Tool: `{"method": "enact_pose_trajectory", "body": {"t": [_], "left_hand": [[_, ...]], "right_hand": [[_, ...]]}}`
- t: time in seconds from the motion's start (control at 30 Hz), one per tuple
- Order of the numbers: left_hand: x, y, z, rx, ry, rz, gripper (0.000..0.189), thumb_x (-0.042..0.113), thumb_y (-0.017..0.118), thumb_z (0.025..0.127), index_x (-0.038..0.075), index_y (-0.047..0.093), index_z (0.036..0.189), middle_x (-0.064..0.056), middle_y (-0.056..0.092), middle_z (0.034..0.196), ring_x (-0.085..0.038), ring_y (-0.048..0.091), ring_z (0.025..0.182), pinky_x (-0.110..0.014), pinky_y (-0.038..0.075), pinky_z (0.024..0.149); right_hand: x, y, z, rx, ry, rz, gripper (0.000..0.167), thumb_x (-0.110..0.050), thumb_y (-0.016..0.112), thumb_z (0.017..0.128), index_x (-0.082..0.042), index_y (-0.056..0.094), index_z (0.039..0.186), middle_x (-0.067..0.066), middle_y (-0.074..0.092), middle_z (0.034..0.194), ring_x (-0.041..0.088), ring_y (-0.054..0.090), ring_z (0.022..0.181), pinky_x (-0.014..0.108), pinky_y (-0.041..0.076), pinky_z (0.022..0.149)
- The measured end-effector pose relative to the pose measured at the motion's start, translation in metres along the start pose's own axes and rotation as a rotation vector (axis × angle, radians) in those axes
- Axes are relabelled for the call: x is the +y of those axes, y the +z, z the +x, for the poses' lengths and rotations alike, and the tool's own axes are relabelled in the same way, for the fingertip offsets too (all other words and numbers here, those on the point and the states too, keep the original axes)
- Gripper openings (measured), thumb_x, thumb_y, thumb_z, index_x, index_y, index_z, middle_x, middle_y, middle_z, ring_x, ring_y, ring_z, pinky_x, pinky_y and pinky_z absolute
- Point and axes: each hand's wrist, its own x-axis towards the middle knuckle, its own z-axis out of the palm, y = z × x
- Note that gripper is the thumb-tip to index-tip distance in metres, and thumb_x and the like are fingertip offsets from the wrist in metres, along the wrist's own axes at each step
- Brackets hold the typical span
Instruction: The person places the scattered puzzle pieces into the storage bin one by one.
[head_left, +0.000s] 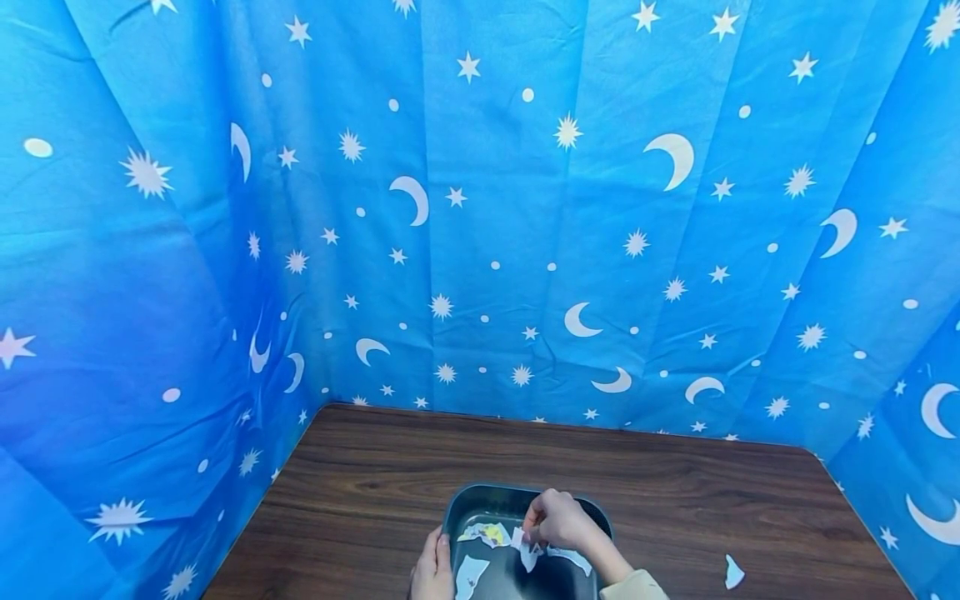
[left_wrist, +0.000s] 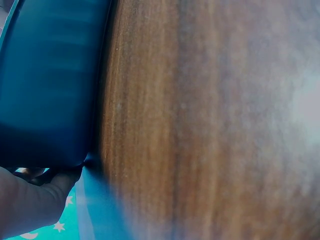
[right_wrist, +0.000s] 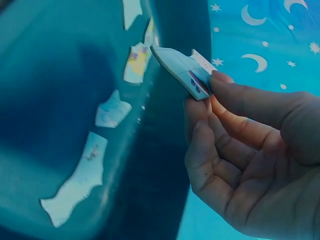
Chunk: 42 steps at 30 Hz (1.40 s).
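A dark green rectangular tray (head_left: 491,489) stands at the table's near edge. My left hand (head_left: 432,569) grips its left side, thumb at the rim; the left wrist view shows that hand (left_wrist: 37,200) against the tray's outer wall (left_wrist: 50,85). Above the tray, my right hand (head_left: 557,521) pinches a white shard (right_wrist: 182,72) with dark and red printed marks between thumb and fingers. A pinkish edge shows behind it; whether this is a second piece I cannot tell. Several irregular shards lie in the tray, among them a yellow-marked one (head_left: 487,534) and a long white one (right_wrist: 77,182).
One small white shard (head_left: 734,572) lies on the brown wooden table (head_left: 675,492), right of the tray. A blue curtain (head_left: 510,208) with moons and stars surrounds the table at the back and sides.
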Motion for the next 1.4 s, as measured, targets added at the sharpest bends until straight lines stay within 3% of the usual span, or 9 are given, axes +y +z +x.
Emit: {"method": "enact_pose_trajectory", "body": {"t": [0.13,0.27,0.67,0.87,1.13,1.4], "left_hand": [[-0.002,0.001,0.0,0.004,0.003,-0.003,0.025,0.014,0.045,0.097,0.001,0.06,0.112,-0.024,0.064,0.103,-0.042,0.06,0.096,-0.052,0.045,0.079],[-0.003,0.001,0.001,-0.003,0.001,-0.006,0.025,0.014,0.045,0.097,0.001,0.06,0.112,-0.023,0.064,0.104,-0.042,0.06,0.097,-0.052,0.045,0.08],[0.0,0.0,0.001,-0.014,-0.003,-0.003,0.026,0.015,0.044,0.097,0.001,0.059,0.113,-0.024,0.064,0.105,-0.042,0.059,0.097,-0.053,0.044,0.081],[0.001,0.0,0.0,0.0,-0.003,-0.007,0.025,0.014,0.045,0.097,0.001,0.059,0.112,-0.024,0.063,0.105,-0.042,0.059,0.097,-0.053,0.044,0.081],[0.001,0.001,0.0,0.009,-0.006,-0.005,0.025,0.013,0.045,0.096,0.001,0.06,0.112,-0.024,0.063,0.105,-0.042,0.059,0.097,-0.053,0.044,0.08],[0.002,0.0,-0.001,-0.004,-0.011,0.003,0.027,0.015,0.043,0.098,0.0,0.059,0.112,-0.025,0.063,0.105,-0.043,0.059,0.097,-0.054,0.044,0.08]], "right_hand": [[0.002,0.012,0.002,-0.012,0.048,-0.048,0.016,0.001,0.07,0.076,-0.008,0.064,0.065,-0.003,0.058,0.057,0.008,0.052,0.05,0.022,0.041,0.046],[0.005,0.024,0.001,0.008,0.044,-0.089,0.019,0.003,0.072,0.071,-0.01,0.062,0.061,-0.004,0.056,0.052,0.006,0.052,0.046,0.02,0.041,0.043],[0.014,0.042,0.001,-0.042,0.098,-0.079,0.02,0.006,0.068,0.072,-0.009,0.061,0.061,-0.001,0.056,0.053,0.009,0.053,0.046,0.021,0.041,0.044],[0.013,0.035,-0.007,0.005,0.008,-0.139,0.015,0.001,0.073,0.071,-0.008,0.064,0.061,-0.006,0.055,0.052,0.007,0.054,0.044,0.022,0.044,0.049],[0.017,0.017,-0.015,0.059,-0.058,-0.141,0.012,-0.005,0.075,0.072,-0.01,0.067,0.064,-0.004,0.059,0.052,0.009,0.057,0.045,0.024,0.047,0.053],[0.029,-0.005,-0.023,0.061,-0.027,-0.001,0.007,-0.002,0.069,0.078,-0.004,0.067,0.071,0.001,0.062,0.061,0.015,0.059,0.051,0.025,0.045,0.046]]}}
